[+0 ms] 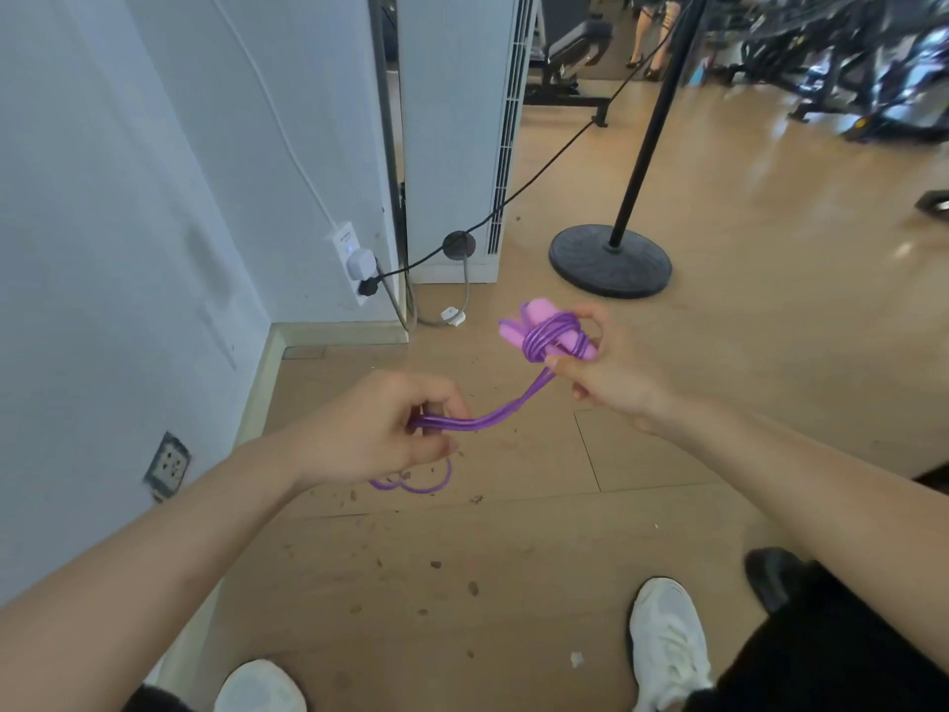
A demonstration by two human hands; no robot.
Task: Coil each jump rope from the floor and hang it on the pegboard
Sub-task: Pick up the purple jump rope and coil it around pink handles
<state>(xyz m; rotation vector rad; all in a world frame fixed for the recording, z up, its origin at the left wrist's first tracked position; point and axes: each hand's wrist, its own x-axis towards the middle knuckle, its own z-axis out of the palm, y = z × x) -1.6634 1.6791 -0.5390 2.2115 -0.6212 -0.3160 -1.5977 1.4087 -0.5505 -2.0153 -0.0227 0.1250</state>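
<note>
My right hand [611,367] pinches the pink handles [539,326] of the purple jump rope [493,416], fingertips clamped over the turns already wound around them. My left hand [390,429] is clenched on the folded strands, which run in a slack curve from one fist to the other; a few small loops [416,483] dangle below my left palm. The whole rope is in the air between my hands, none of it touching the floor.

It looks light and soft, a glossy plastic cord that I judge slippery and springy, likely to unwind if I ease off. The safest hold seems to be at the handles, over the wraps, with the loose end kept taut.

Below is a tan wooden floor [667,454] speckled with small debris, my white shoes [667,644] at its near edge. A pale wall [128,223] with sockets stands to my left, a black round stand base [608,259] beyond. I see no pegboard.
</note>
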